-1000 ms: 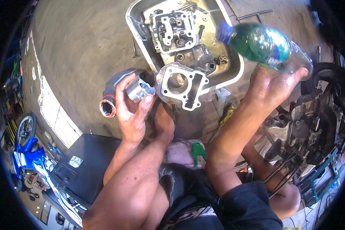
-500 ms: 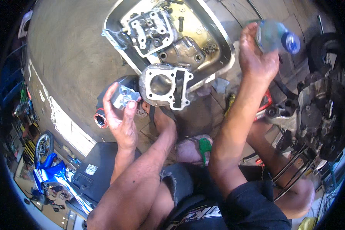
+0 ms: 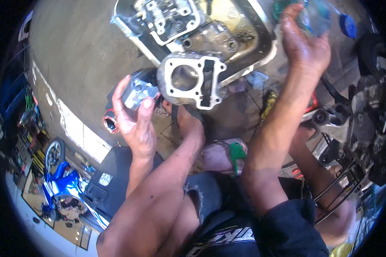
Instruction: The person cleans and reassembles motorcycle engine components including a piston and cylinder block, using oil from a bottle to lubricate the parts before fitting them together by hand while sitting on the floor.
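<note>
My left hand [image 3: 135, 120] is raised at centre left, fingers closed around a small silver metal part [image 3: 137, 92] that looks like a piston. Just right of it, an aluminium engine cylinder block [image 3: 191, 81] with a round bore stands on the concrete floor. My right hand [image 3: 302, 43] is up at the top right, gripping a clear green-tinted plastic bottle [image 3: 315, 17]; its blue cap [image 3: 348, 25] points right. Beyond the cylinder, a white metal tray [image 3: 261, 55] holds a cylinder head [image 3: 167, 19] and oily parts.
A black tube with a red rim [image 3: 110, 121] lies behind my left hand. A yellow-handled tool [image 3: 268, 103] lies right of the cylinder. A motorcycle engine and frame [image 3: 360, 128] crowd the right edge. My knees and green sandal [image 3: 236, 152] fill the lower middle; a dark case [image 3: 105, 180] sits lower left.
My right hand carried the bottle up and to the right, toward the top edge. The view shifted closer over the cylinder; my left hand kept its hold on the silver part.
</note>
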A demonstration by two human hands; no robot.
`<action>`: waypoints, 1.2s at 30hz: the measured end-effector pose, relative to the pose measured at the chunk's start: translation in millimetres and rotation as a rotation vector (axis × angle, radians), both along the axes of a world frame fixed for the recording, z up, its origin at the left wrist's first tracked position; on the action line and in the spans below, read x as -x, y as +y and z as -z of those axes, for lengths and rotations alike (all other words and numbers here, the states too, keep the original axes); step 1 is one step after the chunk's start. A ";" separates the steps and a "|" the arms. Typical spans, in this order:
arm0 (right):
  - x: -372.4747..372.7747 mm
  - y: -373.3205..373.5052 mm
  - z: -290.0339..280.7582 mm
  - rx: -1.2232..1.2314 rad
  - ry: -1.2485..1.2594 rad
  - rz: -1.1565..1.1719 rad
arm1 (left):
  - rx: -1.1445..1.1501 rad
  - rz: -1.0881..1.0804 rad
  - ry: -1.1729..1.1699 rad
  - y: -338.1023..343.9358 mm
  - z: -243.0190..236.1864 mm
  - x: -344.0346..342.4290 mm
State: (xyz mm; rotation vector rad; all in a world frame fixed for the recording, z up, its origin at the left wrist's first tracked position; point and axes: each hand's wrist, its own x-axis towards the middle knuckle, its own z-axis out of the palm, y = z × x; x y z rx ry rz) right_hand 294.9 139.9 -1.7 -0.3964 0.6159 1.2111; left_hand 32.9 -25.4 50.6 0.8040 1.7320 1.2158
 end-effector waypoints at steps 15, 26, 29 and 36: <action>15.4 -11.6 10.7 -0.121 -0.257 -0.060 | -0.018 0.019 -0.043 5.5 14.2 6.7; 1.2 1.4 21.4 -0.024 0.051 -0.187 | -0.014 0.028 0.011 14.9 17.7 6.6; 3.3 0.8 25.4 -0.062 0.039 -0.218 | -0.014 0.017 0.034 17.2 18.7 9.7; 26.2 -5.1 7.9 -0.061 -0.146 -0.227 | -0.014 0.028 0.005 20.5 18.1 9.1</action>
